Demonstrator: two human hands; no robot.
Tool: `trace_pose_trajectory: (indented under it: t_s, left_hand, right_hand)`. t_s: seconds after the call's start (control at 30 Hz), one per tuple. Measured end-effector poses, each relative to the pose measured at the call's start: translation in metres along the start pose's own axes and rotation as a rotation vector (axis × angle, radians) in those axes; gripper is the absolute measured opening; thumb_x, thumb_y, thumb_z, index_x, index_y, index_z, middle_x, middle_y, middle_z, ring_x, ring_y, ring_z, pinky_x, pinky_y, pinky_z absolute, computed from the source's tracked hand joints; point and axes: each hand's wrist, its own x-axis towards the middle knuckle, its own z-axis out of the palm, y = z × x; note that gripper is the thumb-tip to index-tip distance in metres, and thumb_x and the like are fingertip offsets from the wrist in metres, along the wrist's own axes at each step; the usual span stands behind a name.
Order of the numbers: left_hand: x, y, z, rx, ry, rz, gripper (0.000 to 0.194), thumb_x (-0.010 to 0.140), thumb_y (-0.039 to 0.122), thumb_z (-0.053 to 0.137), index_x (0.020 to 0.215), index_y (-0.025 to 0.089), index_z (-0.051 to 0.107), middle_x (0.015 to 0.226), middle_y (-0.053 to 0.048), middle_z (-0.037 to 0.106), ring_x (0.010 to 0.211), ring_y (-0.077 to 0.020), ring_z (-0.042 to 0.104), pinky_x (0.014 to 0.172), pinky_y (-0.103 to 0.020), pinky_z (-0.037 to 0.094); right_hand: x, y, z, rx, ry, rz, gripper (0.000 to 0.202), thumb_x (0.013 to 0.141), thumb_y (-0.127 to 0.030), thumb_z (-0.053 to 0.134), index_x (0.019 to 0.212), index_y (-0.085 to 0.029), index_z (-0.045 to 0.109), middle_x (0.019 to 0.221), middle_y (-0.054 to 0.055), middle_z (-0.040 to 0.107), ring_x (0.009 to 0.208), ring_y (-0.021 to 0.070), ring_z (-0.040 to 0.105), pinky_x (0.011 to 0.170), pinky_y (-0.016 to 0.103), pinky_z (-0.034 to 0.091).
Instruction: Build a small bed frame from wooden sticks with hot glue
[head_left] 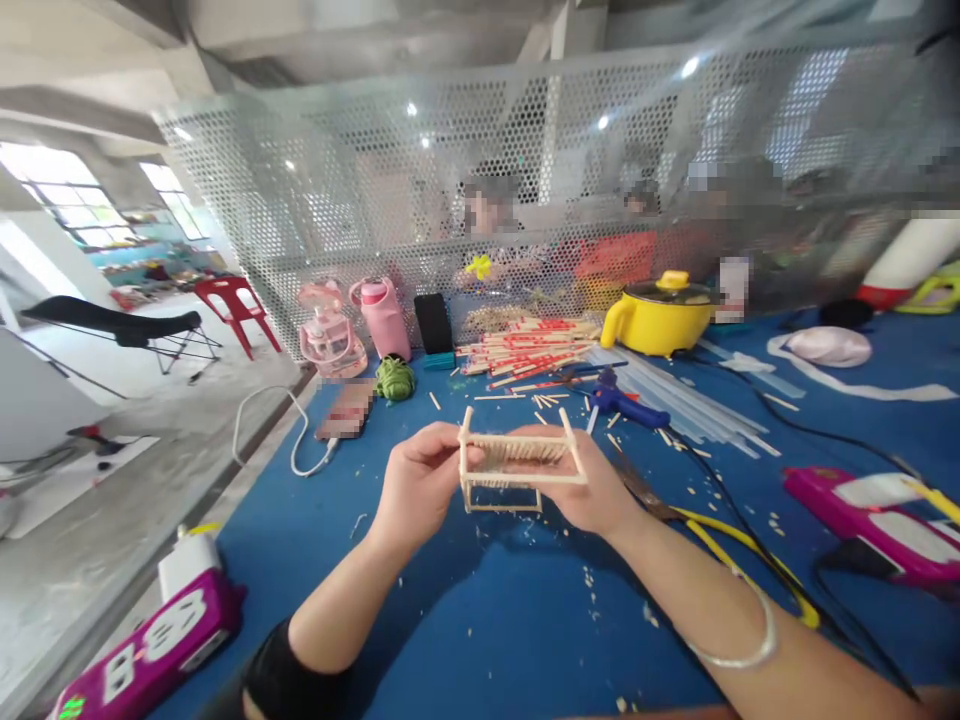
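I find the small wooden-stick frame (523, 480) held above the blue tabletop (480, 620), between my hands. My left hand (420, 485) is closed on its left end; my right hand (596, 490) grips the right end, fingers partly hidden behind the sticks. In my judgement, light, even pressure at both ends best protects the joints. Pose: hands roughly level, reaching forward, converging from either side.

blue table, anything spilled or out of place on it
Yes, loose litter: short stick pieces lie strewn on the blue table between the stick pile and the frame in the hands, looking untidy.
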Motion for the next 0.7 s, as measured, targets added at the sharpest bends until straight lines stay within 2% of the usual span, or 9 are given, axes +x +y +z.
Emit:
trace_pose_trajectory:
  t_s: [0.13,0.27,0.43,0.7]
  left_hand:
    - [-0.0054,0.0001,0.0029,-0.011,0.057,-0.048,0.015,0.065,0.030,0.074,0.068,0.016,0.070,0.067,0.000,0.060,0.063,-0.0107,0.051,0.060,-0.021,0.041]
    - [-0.0069,0.0012,0.0070,0.009,0.049,-0.102,0.017,0.064,0.032,0.075,0.067,0.016,0.071,0.065,0.001,0.058,0.062,-0.0111,0.048,0.060,-0.022,0.040]
    - [-0.0079,-0.0013,0.0084,0.072,0.050,-0.059,0.015,0.068,0.032,0.071,0.070,0.017,0.072,0.068,0.000,0.057,0.067,-0.0120,0.049,0.063,-0.022,0.039]
    - [-0.0049,-0.0005,0.0037,0.139,-0.022,-0.014,0.010,0.070,0.027,0.070,0.071,0.017,0.073,0.069,0.000,0.059,0.068,-0.0125,0.051,0.064,-0.022,0.040]
  right_hand:
    - [-0.0040,-0.0007,0.0026,-0.050,-0.009,0.027,0.016,0.073,-0.029,0.067,0.086,-0.020,0.068,0.076,0.001,0.068,0.070,0.0168,0.061,0.062,0.026,0.048]
    - [-0.0051,-0.0023,0.0000,-0.081,-0.001,0.043,0.015,0.071,-0.031,0.068,0.082,-0.021,0.068,0.073,0.000,0.066,0.069,0.0170,0.060,0.060,0.027,0.048]
    - [-0.0052,0.0028,-0.0016,-0.071,0.019,0.040,0.017,0.071,-0.032,0.068,0.087,-0.024,0.069,0.074,-0.001,0.066,0.072,0.0180,0.061,0.064,0.029,0.049]
    - [-0.0067,0.0053,0.0005,-0.034,0.024,0.032,0.018,0.071,-0.031,0.069,0.085,-0.021,0.066,0.077,-0.001,0.067,0.074,0.0182,0.062,0.068,0.031,0.049]
